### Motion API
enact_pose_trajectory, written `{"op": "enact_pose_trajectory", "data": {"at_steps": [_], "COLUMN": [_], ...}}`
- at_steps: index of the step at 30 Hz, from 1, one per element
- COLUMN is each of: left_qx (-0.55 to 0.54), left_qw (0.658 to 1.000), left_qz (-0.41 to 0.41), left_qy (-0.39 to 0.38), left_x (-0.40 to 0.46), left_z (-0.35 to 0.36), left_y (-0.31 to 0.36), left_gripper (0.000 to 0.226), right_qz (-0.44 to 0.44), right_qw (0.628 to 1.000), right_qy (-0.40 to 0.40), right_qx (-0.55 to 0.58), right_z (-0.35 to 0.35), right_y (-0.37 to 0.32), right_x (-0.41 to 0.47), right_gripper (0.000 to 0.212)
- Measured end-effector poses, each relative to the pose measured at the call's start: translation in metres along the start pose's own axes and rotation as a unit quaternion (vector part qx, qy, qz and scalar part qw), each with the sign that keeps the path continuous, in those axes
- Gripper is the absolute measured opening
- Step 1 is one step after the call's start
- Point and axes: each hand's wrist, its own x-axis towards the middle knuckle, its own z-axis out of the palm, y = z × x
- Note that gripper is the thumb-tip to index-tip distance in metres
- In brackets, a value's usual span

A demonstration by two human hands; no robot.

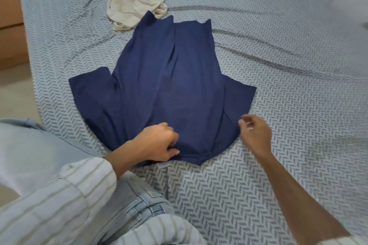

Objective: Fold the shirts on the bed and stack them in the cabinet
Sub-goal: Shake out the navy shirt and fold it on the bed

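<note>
1. Navy shirt [165,85]: soft matt cloth, smooth and thin-looking, with faint creases running along its length.
2. Cream shirt [137,2]: matt cloth, crumpled, slightly rougher and heavily wrinkled.
3. Bed sheet [278,85]: woven cloth, matt, printed with a grey-blue herringbone on white, rippled into long shallow folds.
4. Sleeve [65,195]: light cloth with pale stripes, matt, loosely creased.
5. Jeans [137,203]: pale blue denim, coarse weave, visible stitched seams and faded patches.
6. Bed frame [10,26]: looks like brown wood, smooth, dull finish.
</note>
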Motion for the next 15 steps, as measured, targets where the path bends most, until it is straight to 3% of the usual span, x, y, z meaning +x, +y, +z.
{"op": "enact_pose_trajectory", "data": {"at_steps": [2, 4, 7, 12, 14, 15], "left_qx": [-0.065, -0.093, -0.029, 0.033, 0.010, -0.007], "left_qw": [0.998, 0.995, 0.998, 0.996, 0.997, 0.997], "left_qz": [0.019, 0.032, 0.048, 0.080, 0.078, 0.081], "left_qy": [0.009, -0.007, -0.011, 0.002, -0.009, -0.014], "left_x": [0.020, 0.041, 0.058, 0.059, 0.059, 0.060], "left_z": [0.006, 0.016, 0.031, 0.041, 0.039, 0.038], "left_y": [0.022, 0.050, 0.082, 0.092, 0.088, 0.086], "left_gripper": [0.029, 0.034, 0.041, 0.018, 0.019, 0.019], "right_qz": [0.142, 0.219, 0.218, 0.240, 0.259, 0.282], "right_qw": [0.990, 0.975, 0.975, 0.969, 0.950, 0.921], "right_qy": [-0.008, -0.007, -0.024, -0.045, -0.007, 0.023], "right_qx": [0.015, 0.042, 0.048, 0.047, 0.172, 0.269], "right_z": [-0.002, -0.003, 0.001, 0.005, 0.001, -0.007], "right_y": [0.006, 0.010, -0.001, -0.011, -0.007, -0.005], "right_x": [0.034, 0.064, 0.093, 0.113, 0.114, 0.112], "right_gripper": [0.027, 0.038, 0.036, 0.022, 0.011, 0.010]}}
